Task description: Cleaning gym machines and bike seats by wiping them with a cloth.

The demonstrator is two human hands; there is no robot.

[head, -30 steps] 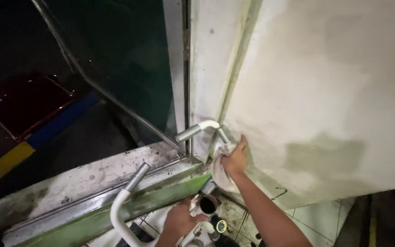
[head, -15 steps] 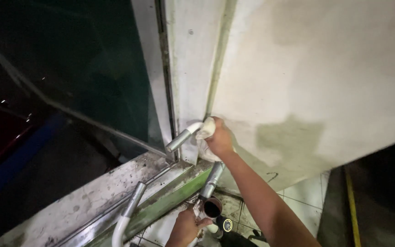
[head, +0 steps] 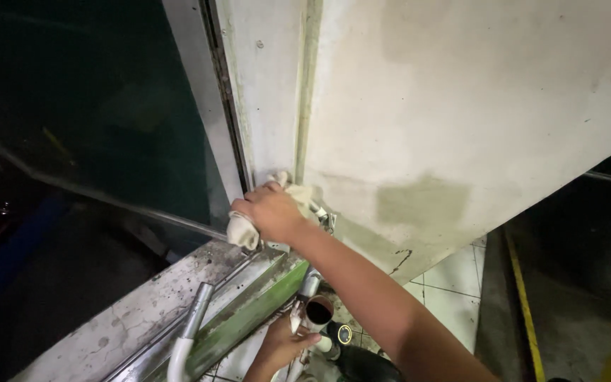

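My right hand (head: 271, 212) grips a whitish rag (head: 243, 232) wrapped over the upper bar end of a white handlebar, which is hidden under the rag. My left hand (head: 281, 345) holds the frame at the bottom, just below an open dark round tube end (head: 319, 312). A grey metal tube (head: 309, 284) rises from there toward my right hand. The other bar end (head: 194, 320), grey grip on a white curved tube, points up at lower left.
A pale stained wall (head: 461, 106) fills the upper right. Dark glass in a metal frame (head: 192, 106) stands on the left above a dirty sill with a green edge (head: 242, 311). White floor tiles (head: 447, 297) and a yellow line (head: 521, 304) lie at right.
My right hand slid the rag leftward along the upper bar, from the bend by the wall out over the grey grip end. The view also shifted right. My left hand stayed put.
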